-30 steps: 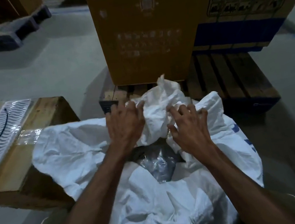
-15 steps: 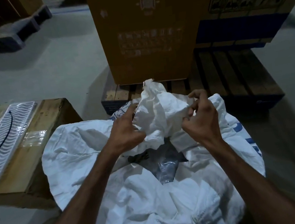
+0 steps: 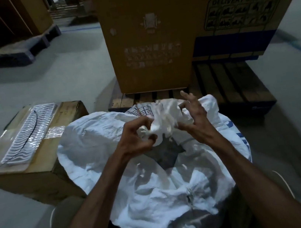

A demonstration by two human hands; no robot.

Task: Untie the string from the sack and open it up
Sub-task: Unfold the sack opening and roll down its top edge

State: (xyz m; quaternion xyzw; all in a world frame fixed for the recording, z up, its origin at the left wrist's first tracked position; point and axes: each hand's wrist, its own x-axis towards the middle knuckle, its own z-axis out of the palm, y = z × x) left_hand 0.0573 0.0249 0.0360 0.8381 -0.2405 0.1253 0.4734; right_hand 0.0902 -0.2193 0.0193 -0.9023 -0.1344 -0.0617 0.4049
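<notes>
A large white woven sack (image 3: 112, 154) with blue print on its right side fills the lower middle of the view. Its bunched mouth (image 3: 164, 119) stands up between my hands, blurred by motion. My left hand (image 3: 135, 137) pinches the bunched fabric from the left. On the right side of the bunch, my right hand (image 3: 194, 113) grips the fabric with its fingers partly spread. Below the bunch a dark gap (image 3: 167, 154) shows a grey liner inside. No string can be made out.
A low cardboard box (image 3: 43, 167) with a clear plastic tray (image 3: 30, 134) on it stands at the left. Ahead, a tall cardboard carton (image 3: 151, 42) sits on a wooden pallet (image 3: 235, 90). More pallets and boxes (image 3: 10, 33) are at the back left on the grey floor.
Both hands have gathered the sack's mouth tighter and lifted it slightly. The right hand's fingers have spread more. The view has shifted, and the sack's mouth is now blurred.
</notes>
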